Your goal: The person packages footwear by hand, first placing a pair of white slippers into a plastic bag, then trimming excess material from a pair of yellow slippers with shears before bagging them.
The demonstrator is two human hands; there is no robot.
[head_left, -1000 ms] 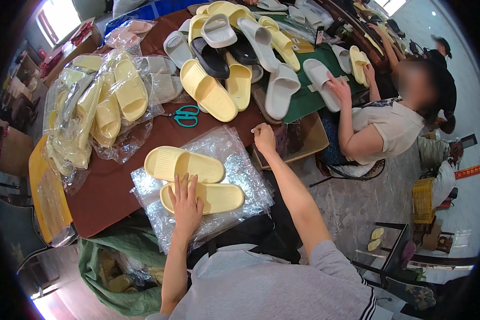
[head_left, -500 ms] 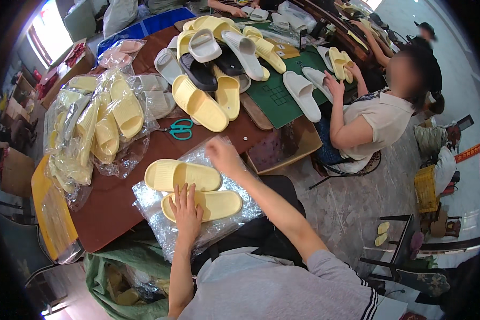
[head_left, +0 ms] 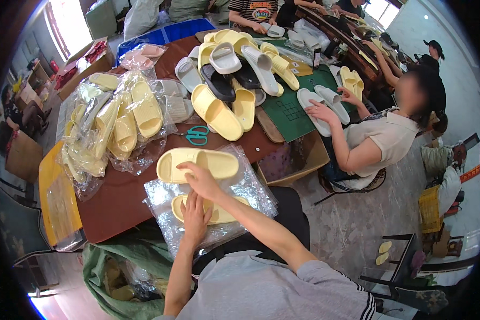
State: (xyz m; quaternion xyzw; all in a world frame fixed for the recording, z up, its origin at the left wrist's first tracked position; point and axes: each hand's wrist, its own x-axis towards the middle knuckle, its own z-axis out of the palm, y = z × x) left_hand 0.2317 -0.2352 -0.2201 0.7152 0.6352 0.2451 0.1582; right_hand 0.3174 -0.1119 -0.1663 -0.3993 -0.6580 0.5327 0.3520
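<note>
Two pale yellow slide sandals lie side by side in front of me over a stack of clear plastic bags point(head_left: 240, 197). My right hand point(head_left: 201, 180) reaches across to the farther slide sandal point(head_left: 218, 162), its fingers curled on the near edge and footbed. That sandal looks slightly raised; its underside is hidden. On the nearer slide sandal point(head_left: 224, 213) rests my left hand point(head_left: 195, 217), fingers stretched out over its left half. Teal-handled scissors point(head_left: 198, 135) lie just beyond the farther sandal.
Bagged yellow slides point(head_left: 125, 125) are heaped at left, and loose yellow, white and black slides point(head_left: 218, 106) lie beyond. A green sack point(head_left: 106, 277) sits by my left side. At right, a seated person point(head_left: 378, 133) handles white slides point(head_left: 330, 104) near an open carton point(head_left: 298, 160).
My right hand has come left from beside the bags onto the farther sandal, which has shifted away from the nearer one. My left hand stays on the nearer sandal. The head view has shifted slightly.
</note>
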